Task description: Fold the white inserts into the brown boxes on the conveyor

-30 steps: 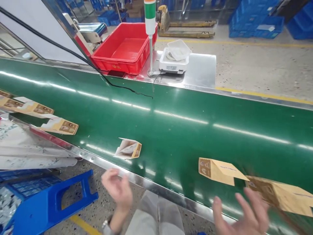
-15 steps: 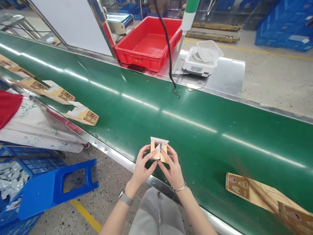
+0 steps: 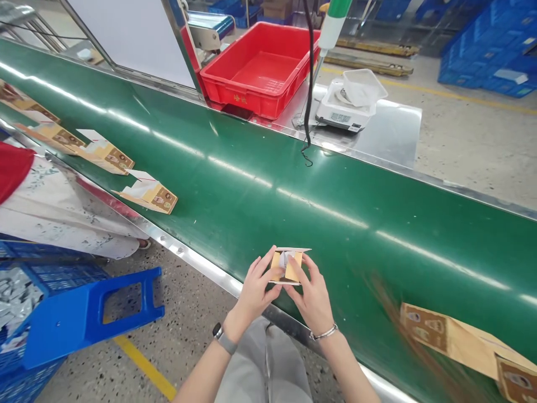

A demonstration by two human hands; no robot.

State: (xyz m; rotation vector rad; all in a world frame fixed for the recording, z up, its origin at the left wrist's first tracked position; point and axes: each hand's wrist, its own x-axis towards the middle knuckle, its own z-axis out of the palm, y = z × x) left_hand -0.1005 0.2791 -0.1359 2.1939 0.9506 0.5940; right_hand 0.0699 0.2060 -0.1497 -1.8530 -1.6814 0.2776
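Observation:
Between my hands, over the near side of the green conveyor belt [image 3: 226,201], is a small cardboard box [image 3: 293,272] with its top open. My left hand [image 3: 259,285] grips its left side, and my right hand [image 3: 311,291] its right side. Both thumbs press at the yellow side flaps. A long flap stands out along the box's far edge, and something whitish shows inside that I cannot make out. To the left, an open printed carton [image 3: 157,196] lies on the belt, with several more behind it.
More brown cartons [image 3: 457,338] lie at the right. Across the belt stand a red bin [image 3: 255,73] and a white scale [image 3: 344,112]; a black cable [image 3: 309,84] hangs down. A blue stool [image 3: 92,313] and a crate of silvery packets [image 3: 17,302] are lower left, near a person's patterned apron [image 3: 62,212].
My hands have moved slightly right and down with the box, which now tilts differently, its far flap lying lower. The cartons on the belt have shifted a little to the right.

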